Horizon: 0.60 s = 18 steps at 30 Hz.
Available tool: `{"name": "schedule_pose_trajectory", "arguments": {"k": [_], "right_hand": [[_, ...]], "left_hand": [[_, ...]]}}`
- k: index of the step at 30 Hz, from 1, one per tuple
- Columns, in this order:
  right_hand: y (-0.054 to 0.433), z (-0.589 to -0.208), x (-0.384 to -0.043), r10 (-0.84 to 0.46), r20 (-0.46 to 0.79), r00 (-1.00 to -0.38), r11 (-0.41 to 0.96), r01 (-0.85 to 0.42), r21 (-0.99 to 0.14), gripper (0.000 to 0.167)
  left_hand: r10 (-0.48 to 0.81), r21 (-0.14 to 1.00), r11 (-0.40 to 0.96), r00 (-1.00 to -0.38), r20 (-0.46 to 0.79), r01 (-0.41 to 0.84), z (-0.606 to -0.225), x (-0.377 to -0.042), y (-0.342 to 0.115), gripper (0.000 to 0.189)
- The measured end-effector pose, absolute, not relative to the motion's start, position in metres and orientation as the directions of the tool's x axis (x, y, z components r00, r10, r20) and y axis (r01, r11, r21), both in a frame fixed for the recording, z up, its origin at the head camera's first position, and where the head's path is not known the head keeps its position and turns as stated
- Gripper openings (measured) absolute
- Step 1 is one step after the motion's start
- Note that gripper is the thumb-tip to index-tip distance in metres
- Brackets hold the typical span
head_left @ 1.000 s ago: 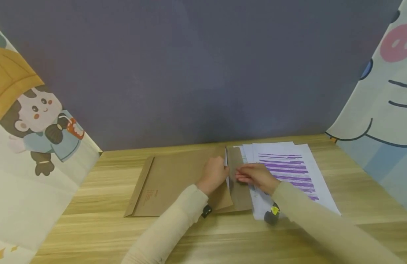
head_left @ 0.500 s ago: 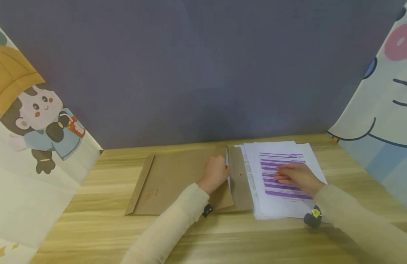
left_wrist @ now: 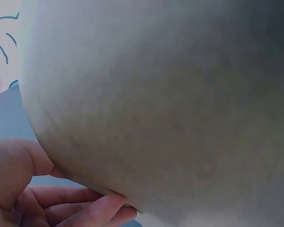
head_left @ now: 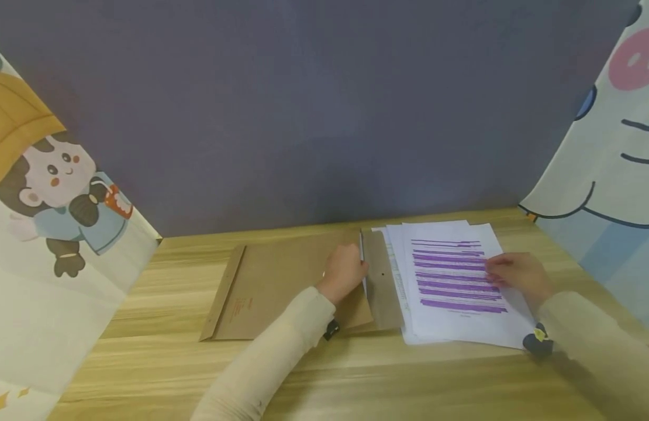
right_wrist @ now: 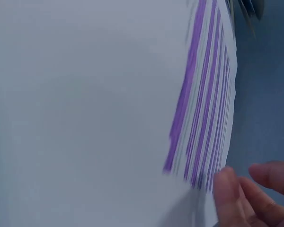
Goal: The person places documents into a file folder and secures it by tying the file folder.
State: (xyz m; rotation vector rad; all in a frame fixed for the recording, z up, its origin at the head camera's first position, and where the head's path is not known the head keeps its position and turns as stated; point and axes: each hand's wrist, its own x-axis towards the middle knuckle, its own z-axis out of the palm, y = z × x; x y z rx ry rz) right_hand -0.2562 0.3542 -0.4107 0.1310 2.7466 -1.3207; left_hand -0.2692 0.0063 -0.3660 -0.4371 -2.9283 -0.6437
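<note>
A brown kraft paper envelope (head_left: 287, 275) lies flat left of centre in the head view, with small red print near its left end. My left hand (head_left: 344, 272) pinches the upper layer at its right-hand opening. In the left wrist view, thumb and fingers (left_wrist: 104, 208) close on that brown edge. A white strip shows inside the mouth, and the brown flap (head_left: 383, 292) extends to the right. Beside it lies a stack of white papers (head_left: 451, 327), the top sheet marked with purple lines. My right hand (head_left: 519, 278) hovers at the stack's right edge, thumb and forefinger apart in the right wrist view.
The pale wooden table (head_left: 145, 310) reaches back to a dark grey panel (head_left: 324, 117). Cartoon-printed sheets hang at left (head_left: 56, 199) and right (head_left: 624, 134). A small black device with a yellow mark (head_left: 537, 340) sits at the right wrist.
My right hand has moved rightward from the envelope flap, across the purple-lined sheet, to the stack's right edge. My left hand keeps its grip on the envelope.
</note>
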Motion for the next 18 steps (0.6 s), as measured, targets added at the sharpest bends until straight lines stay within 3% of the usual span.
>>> {"name": "schedule_pose_trajectory", "arguments": {"k": [10,18], "right_hand": [[0.385,-0.419,-0.266,0.145,0.009,-0.989,0.793,0.111,-0.599,0.039],[0.396,-0.415,-0.267,0.16,-0.244,-0.957,0.775,0.275,-0.569,0.057]], "left_hand": [[0.264,0.406,0.863,-0.954,0.144,0.3,-0.367,-0.27,0.007,0.046],[0.262,0.425,0.854,-0.954,0.143,0.298,-0.37,-0.269,0.007,0.045]]}}
